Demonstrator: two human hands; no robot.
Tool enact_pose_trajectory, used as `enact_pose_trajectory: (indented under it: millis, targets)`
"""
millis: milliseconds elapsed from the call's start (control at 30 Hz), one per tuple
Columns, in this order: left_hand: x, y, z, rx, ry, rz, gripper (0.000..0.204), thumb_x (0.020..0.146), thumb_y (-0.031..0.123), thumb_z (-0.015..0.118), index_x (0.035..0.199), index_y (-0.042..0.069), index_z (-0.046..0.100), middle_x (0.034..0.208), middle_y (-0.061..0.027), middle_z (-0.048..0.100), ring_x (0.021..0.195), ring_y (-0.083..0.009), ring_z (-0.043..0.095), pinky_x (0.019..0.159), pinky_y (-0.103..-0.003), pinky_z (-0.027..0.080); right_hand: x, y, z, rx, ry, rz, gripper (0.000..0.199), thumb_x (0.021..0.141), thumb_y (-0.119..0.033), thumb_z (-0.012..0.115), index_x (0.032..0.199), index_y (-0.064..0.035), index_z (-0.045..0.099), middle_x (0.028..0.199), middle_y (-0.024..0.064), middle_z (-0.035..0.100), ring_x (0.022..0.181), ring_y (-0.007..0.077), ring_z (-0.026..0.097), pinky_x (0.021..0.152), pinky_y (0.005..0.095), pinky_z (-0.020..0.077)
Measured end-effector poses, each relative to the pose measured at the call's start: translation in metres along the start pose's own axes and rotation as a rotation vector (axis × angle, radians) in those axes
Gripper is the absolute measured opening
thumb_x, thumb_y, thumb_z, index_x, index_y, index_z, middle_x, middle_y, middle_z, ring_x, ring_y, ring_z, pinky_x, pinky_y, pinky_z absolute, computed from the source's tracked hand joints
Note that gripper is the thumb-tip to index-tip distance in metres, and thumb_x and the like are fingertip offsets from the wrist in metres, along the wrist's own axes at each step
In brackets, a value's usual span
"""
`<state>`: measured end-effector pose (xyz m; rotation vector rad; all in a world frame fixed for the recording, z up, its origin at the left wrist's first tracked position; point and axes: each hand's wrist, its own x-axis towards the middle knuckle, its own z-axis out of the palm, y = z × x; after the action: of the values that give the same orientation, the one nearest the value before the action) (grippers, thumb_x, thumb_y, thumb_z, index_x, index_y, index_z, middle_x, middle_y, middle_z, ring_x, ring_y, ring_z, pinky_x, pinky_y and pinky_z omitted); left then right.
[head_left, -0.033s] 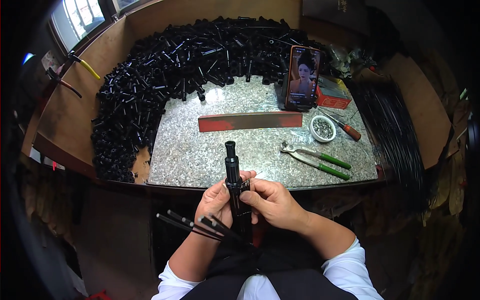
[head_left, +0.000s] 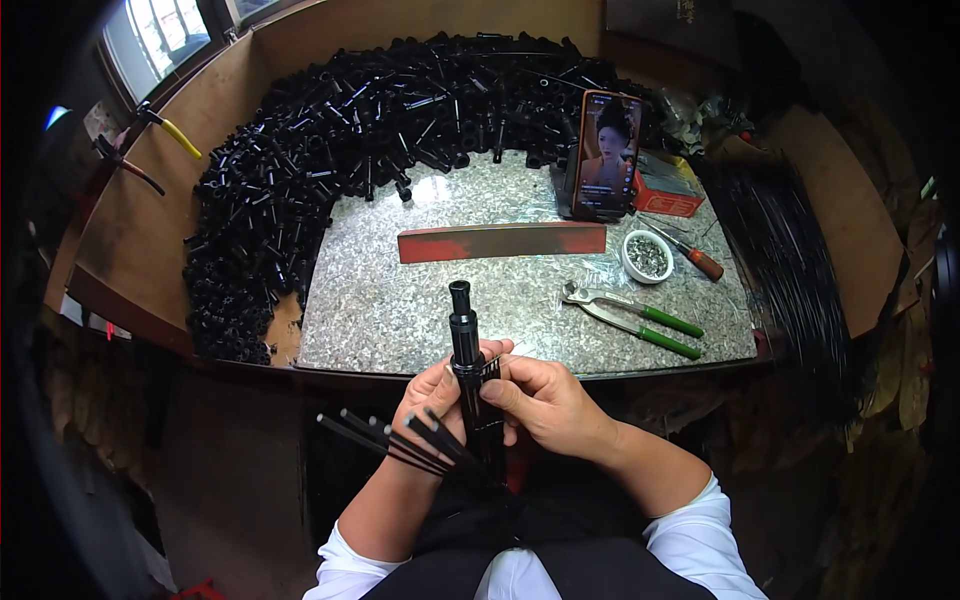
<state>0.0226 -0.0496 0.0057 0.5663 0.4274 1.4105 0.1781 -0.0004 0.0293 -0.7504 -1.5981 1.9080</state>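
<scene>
Upright in front of my chest is a black stepped tube (head_left: 463, 330), narrower at its top, shaped like an umbrella runner. My left hand (head_left: 430, 405) is closed round its left side, thumb at the collar. Pinched against the other side is my right hand (head_left: 548, 405), thumb and fingers on several thin dark strips (head_left: 491, 374) beside the collar. A fine wire-like line seems to show near its fingertips. Several thin black rods (head_left: 385, 440) with pale round ends fan out to the left, below my left hand. Where they join the tube is hidden against dark clothing.
A large pile of black tubes (head_left: 390, 110) curves along the table's back and left. On the speckled tabletop (head_left: 380, 310) lie a red-brown bar (head_left: 500, 243), green-handled pincers (head_left: 650, 325), a bowl of small metal bits (head_left: 647, 257), a screwdriver (head_left: 695, 258) and a propped phone (head_left: 605, 150). Black rods (head_left: 800, 260) lie right.
The fanned rods have shifted slightly and spread differently below my left hand. The phone's picture differs a little. Both hands keep their hold on the tube and strips.
</scene>
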Motion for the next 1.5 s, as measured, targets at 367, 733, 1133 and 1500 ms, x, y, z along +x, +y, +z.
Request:
enact_pose_trajectory:
  millis: [367,733,1133,1500]
  targets:
    - [0.007,-0.004,-0.018,0.015,-0.136,0.129,0.044,0.094,0.024,0.046,0.125,-0.007,0.048,0.131,-0.0247,0.046,0.119,-0.0338,0.052,0.083,-0.038,0.055,0.007,-0.003,0.0,-0.087,0.001,0.004,0.021,0.094,-0.021,0.058,0.088,-0.0017,0.063,0.073,0.0005,0.059,0.057,0.0064,0.056,0.051,0.0202,0.0453]
    - [0.011,0.002,-0.02,-0.002,-0.198,0.054,0.036,0.093,0.02,0.051,0.121,-0.003,0.054,0.132,-0.0191,0.047,0.132,-0.0376,0.036,0.102,-0.047,0.042,0.009,-0.006,-0.004,-0.014,-0.087,0.019,0.02,0.096,-0.02,0.055,0.093,-0.0022,0.064,0.073,0.0003,0.06,0.059,0.0061,0.056,0.054,0.0198,0.0452]
    - [0.006,0.001,-0.019,-0.11,-0.106,0.022,0.056,0.086,0.026,0.065,0.127,-0.007,0.045,0.137,-0.0244,0.041,0.11,-0.0305,0.058,0.084,-0.038,0.055,0.007,-0.014,0.004,0.013,-0.084,0.014,0.023,0.096,-0.019,0.055,0.079,-0.0044,0.056,0.071,-0.0014,0.057,0.059,0.0051,0.055,0.053,0.0197,0.0438]
    - [0.002,0.007,-0.016,0.012,-0.086,0.037,0.052,0.086,0.027,0.064,0.128,-0.002,0.05,0.143,-0.0302,0.032,0.13,-0.0348,0.041,0.105,-0.043,0.039,0.022,0.008,0.0,0.145,-0.169,-0.05,0.025,0.094,-0.022,0.059,0.077,-0.0056,0.053,0.069,-0.0018,0.054,0.055,0.0049,0.05,0.049,0.0192,0.0405]
